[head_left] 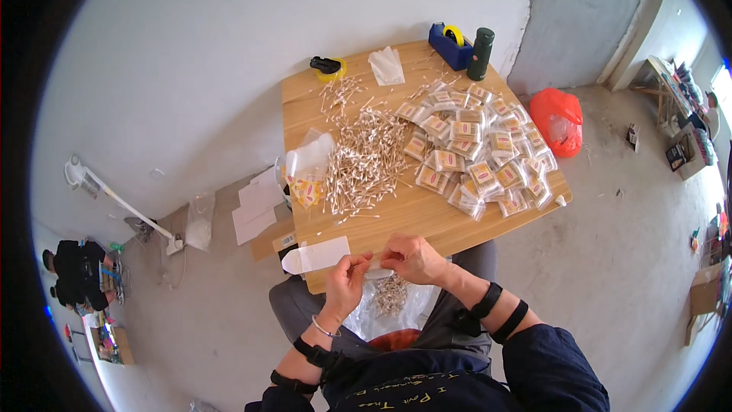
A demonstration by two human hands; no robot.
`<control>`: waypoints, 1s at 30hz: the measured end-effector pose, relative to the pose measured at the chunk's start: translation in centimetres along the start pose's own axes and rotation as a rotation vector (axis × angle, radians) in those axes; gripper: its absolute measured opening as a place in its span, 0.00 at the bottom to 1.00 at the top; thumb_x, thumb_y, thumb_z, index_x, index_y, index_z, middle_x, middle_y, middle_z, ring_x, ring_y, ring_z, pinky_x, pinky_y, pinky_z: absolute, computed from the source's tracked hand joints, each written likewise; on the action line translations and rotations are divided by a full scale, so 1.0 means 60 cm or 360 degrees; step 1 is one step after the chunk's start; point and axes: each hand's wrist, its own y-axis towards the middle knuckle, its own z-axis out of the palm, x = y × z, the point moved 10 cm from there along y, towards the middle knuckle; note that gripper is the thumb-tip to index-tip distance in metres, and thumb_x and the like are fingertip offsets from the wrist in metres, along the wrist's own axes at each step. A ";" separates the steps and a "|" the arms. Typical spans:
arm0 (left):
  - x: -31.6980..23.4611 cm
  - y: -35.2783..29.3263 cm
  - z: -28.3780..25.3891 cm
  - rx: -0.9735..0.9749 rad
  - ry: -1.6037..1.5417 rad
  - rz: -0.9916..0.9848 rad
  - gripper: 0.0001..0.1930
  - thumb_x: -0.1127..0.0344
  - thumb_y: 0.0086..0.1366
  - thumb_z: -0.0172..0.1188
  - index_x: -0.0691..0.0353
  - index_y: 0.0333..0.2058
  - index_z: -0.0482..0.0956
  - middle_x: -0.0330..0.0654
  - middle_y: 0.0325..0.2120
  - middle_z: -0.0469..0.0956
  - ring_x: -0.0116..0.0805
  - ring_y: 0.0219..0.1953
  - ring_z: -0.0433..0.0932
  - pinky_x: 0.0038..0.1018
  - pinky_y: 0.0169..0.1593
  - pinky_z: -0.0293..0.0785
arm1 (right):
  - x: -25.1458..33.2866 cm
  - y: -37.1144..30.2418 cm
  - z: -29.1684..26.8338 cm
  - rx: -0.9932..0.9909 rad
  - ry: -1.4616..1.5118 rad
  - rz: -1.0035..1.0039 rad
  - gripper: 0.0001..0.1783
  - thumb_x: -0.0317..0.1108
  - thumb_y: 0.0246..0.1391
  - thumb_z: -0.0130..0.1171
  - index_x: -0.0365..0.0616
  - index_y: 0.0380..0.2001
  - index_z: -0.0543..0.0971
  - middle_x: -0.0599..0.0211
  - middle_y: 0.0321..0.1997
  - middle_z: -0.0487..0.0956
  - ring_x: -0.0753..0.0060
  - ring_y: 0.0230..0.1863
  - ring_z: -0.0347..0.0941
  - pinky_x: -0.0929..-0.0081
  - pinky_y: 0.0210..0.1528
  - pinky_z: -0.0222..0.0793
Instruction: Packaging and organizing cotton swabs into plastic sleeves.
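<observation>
Room: plain pale wall (213,38), rough grey patch at right; bare concrete floor (206,320), gritty. In front of me, wood-grain surface (389,230), rounded corners. Right half: heaped flat packets (482,178), clear glossy plastic, squarish, overlapping. Left of them: loose heap of cotton swabs (366,152), thin sticks, fuzzy white tips, every direction. In my lap, below the near edge: crinkled clear bag (362,322) with more swabs in it. Near-left corner: smooth white card (320,254), one end rounded. My left hand (347,284) and right hand (415,259) sit just beside each other at the near edge, above the bag, fingers drawn in narrow. Between the fingertips: small whitish piece (377,274); kind unclear, can't tell whether either hand actually grips it. Right fingertips partly hidden by my knuckles. Bottom packets buried. My upper arms cut off by sleeves and frame.
</observation>
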 end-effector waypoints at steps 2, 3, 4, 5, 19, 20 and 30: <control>0.002 0.000 -0.001 -0.0035 0.0015 0.0006 0.04 0.75 0.67 0.56 0.70 0.37 0.76 0.50 0.40 0.83 0.26 0.37 0.81 0.21 0.41 0.77 | -0.001 -0.004 -0.007 -0.0016 -0.0017 -0.0045 0.05 0.27 0.45 0.65 0.39 0.27 0.79 0.57 0.26 0.77 0.57 0.29 0.76 0.66 0.31 0.71; 0.005 0.001 0.007 -0.0026 -0.0008 -0.0012 0.04 0.75 0.66 0.56 0.70 0.37 0.76 0.50 0.40 0.83 0.27 0.38 0.81 0.22 0.41 0.77 | 0.000 -0.006 -0.014 -0.0038 -0.0042 -0.0091 0.05 0.26 0.45 0.65 0.38 0.27 0.79 0.56 0.26 0.77 0.58 0.27 0.76 0.66 0.30 0.70; 0.010 0.002 0.012 -0.0018 -0.0030 -0.0030 0.04 0.75 0.65 0.57 0.70 0.38 0.76 0.50 0.40 0.83 0.27 0.38 0.81 0.22 0.42 0.77 | -0.003 -0.007 -0.016 -0.0030 -0.0041 -0.0092 0.05 0.26 0.45 0.65 0.38 0.27 0.79 0.56 0.26 0.77 0.58 0.27 0.76 0.66 0.30 0.70; 0.017 0.006 0.014 -0.0027 -0.0030 -0.0035 0.04 0.75 0.65 0.57 0.70 0.38 0.76 0.50 0.40 0.83 0.27 0.38 0.81 0.22 0.42 0.77 | -0.013 -0.008 -0.020 -0.0042 -0.0047 -0.0034 0.05 0.26 0.45 0.65 0.38 0.26 0.79 0.56 0.25 0.77 0.59 0.27 0.76 0.67 0.30 0.70; 0.069 0.068 0.001 -0.0295 -0.0295 -0.0005 0.07 0.70 0.65 0.60 0.68 0.38 0.79 0.43 0.37 0.83 0.23 0.38 0.79 0.21 0.42 0.76 | -0.112 -0.006 -0.137 -0.0467 0.0272 0.0280 0.02 0.22 0.50 0.62 0.39 0.26 0.81 0.72 0.23 0.78 0.80 0.25 0.73 0.79 0.27 0.69; 0.083 0.066 -0.013 -0.0306 -0.0295 -0.0011 0.07 0.70 0.65 0.60 0.68 0.38 0.79 0.43 0.37 0.83 0.23 0.38 0.79 0.21 0.42 0.76 | -0.132 -0.008 -0.177 -0.0589 0.0310 0.0328 0.01 0.23 0.52 0.62 0.39 0.27 0.81 0.74 0.24 0.78 0.82 0.25 0.72 0.80 0.28 0.69; 0.191 0.007 -0.116 -0.0694 0.0362 -0.0189 0.05 0.72 0.65 0.57 0.65 0.39 0.77 0.42 0.31 0.80 0.29 0.32 0.79 0.23 0.36 0.75 | -0.303 -0.074 -0.403 -0.1903 0.0435 0.0671 0.24 0.26 0.53 0.61 0.38 0.54 0.71 0.70 0.35 0.76 0.77 0.33 0.71 0.79 0.33 0.71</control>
